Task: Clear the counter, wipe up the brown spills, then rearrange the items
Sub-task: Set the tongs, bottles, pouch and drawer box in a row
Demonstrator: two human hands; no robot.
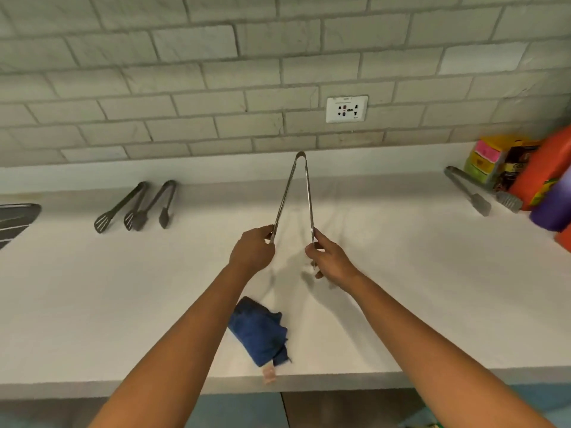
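Metal tongs (295, 196) are held above the middle of the white counter (401, 273), hinge end pointing at the wall and arms spread wide. My left hand (251, 250) grips the left arm near its tip. My right hand (329, 257) grips the right arm near its tip. A crumpled blue cloth (261, 332) lies near the counter's front edge, partly under my left forearm. Two dark tongs (123, 208) (160, 202) lie side by side at the back left. Another pair of tongs (472, 189) lies at the back right.
Colourful packages (491, 159), an orange box (543, 171) and a purple bottle (553, 205) crowd the right end. A dark striped object (15, 217) sits at the left edge. A wall socket (346, 109) is set in the tiled backsplash.
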